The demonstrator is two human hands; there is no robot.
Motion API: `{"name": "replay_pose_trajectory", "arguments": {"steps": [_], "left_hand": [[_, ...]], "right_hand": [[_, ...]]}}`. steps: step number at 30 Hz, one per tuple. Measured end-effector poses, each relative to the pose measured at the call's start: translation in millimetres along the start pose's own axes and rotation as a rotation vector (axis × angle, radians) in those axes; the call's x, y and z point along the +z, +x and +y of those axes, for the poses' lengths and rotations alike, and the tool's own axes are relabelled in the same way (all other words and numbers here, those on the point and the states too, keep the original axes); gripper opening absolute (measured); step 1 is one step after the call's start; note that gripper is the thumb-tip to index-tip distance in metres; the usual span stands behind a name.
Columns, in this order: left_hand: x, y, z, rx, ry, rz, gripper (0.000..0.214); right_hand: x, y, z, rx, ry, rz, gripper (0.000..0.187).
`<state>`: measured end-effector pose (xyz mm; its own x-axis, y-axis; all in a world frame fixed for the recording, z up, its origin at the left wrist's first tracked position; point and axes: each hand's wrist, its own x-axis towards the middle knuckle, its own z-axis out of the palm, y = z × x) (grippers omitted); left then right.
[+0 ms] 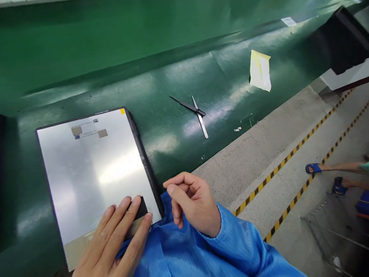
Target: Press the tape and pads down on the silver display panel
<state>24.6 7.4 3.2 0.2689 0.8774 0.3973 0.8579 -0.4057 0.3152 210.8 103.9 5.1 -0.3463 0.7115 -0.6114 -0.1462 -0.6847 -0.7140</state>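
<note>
Blue sleeves [173, 252] filled the bottom of the view, bunching against the lower corner of a flat silver panel [83, 178]. The left hand [106, 246] lay on the panel's near edge, its fingers [126, 209] stretched out, close together and flat, resting on and beside a black tab [140, 208], with no clear grip on it. A tan strip [136, 228] ran along the edge under that hand. The right hand [193, 203] hung just right of the panel, touching nothing, its fingers curled loosely and holding nothing. The panel lay flat on a green mat [108, 48], with a dark frame down its right side, a yellow tag [122, 111] at the far corner and two small tan patches [90, 132] near the far edge. Farther along the mat lay two slim crossed tools [197, 111], one black and one steel, too small to name exactly, and beyond them a scrap of yellowed tape [260, 70]. To the right, a concrete floor [263, 152] carried black-and-yellow hazard stripes [282, 169]. A wire cart [327, 238] stood there, near another person's feet in blue slides [312, 168].
</note>
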Motion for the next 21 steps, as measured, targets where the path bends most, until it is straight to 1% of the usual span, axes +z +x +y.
{"name": "replay_pose_trajectory", "arguments": {"steps": [2, 4, 6, 8, 10, 13, 16, 19, 21], "left_hand": [[2.2, 0, 2, -0.023, -0.022, 0.01, 0.073], [5.3, 0, 5, -0.07, -0.049, 0.047, 0.068], [7.9, -1, 7, -0.099, -0.063, 0.081, 0.063], [9.4, -1, 8, -0.102, -0.058, 0.083, 0.06], [9.9, -2, 8, -0.094, -0.049, 0.076, 0.058], [10.8, -4, 7, -0.071, -0.015, 0.068, 0.056], [13.6, -6, 5, -0.04, 0.026, 0.057, 0.055], [16.6, -8, 3, -0.015, 0.068, 0.036, 0.056], [16.3, -10, 0, 0.012, 0.087, 0.014, 0.055]], "right_hand": [[-9, 0, -6, -0.078, 0.046, 0.056, 0.034], [-18, 2, -12, -0.17, 0.094, 0.131, 0.033], [-25, 5, -15, -0.248, 0.108, 0.174, 0.042], [-30, 8, -16, -0.28, 0.079, 0.176, 0.053], [-30, 9, -15, -0.263, 0.016, 0.147, 0.053], [-26, 9, -12, -0.227, -0.092, 0.064, 0.04], [-18, 9, -7, -0.21, -0.104, -0.012, 0.03], [-11, 7, -4, -0.194, -0.116, -0.086, 0.03], [-8, 6, -4, -0.212, -0.182, -0.125, 0.031]]}}
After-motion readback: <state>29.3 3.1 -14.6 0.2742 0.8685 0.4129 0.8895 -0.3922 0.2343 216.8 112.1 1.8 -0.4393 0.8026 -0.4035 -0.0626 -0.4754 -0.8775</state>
